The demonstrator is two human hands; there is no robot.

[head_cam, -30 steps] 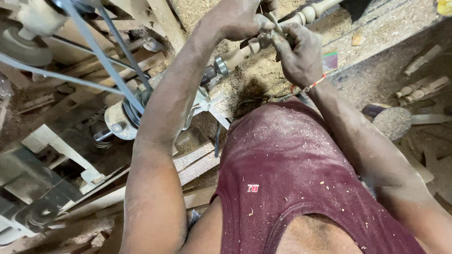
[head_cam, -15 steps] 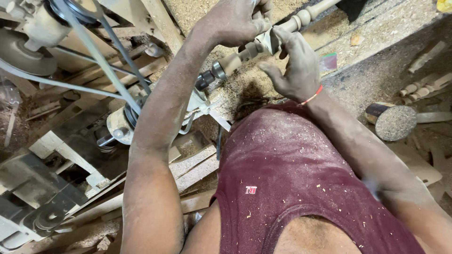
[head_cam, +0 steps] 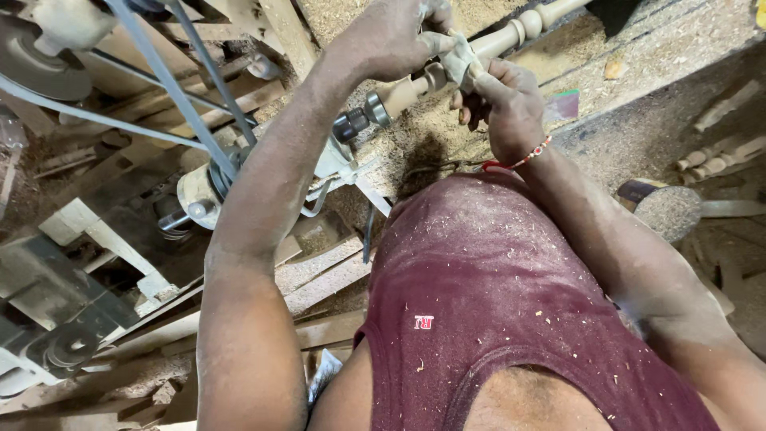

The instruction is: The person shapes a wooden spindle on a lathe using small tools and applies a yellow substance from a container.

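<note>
A pale turned wooden spindle (head_cam: pixel 511 32) is mounted on a lathe and runs from the metal chuck (head_cam: pixel 361 120) up to the top right. My left hand (head_cam: pixel 395 36) grips a folded strip of sandpaper (head_cam: pixel 461 57) from above, pressed against the spindle. My right hand (head_cam: pixel 503 100), with a red bead bracelet at the wrist, holds the same strip from below. The strip wraps partly around the spindle between both hands. Sawdust covers my maroon shirt and both arms.
Drive belts (head_cam: pixel 171 88) run diagonally at the upper left, next to a pulley (head_cam: pixel 209 182) and a grey wheel (head_cam: pixel 44 68). Wooden frame bars and scrap lie below. Sawdust heaps under the lathe. Turned wooden pieces (head_cam: pixel 718 152) and a round sawdust-covered object (head_cam: pixel 669 211) lie at the right.
The view has shifted slightly, so the lathe head and belts sit lower and more to the right. Both hands stay on the sandpaper at the spindle, with my right hand a little lower.
</note>
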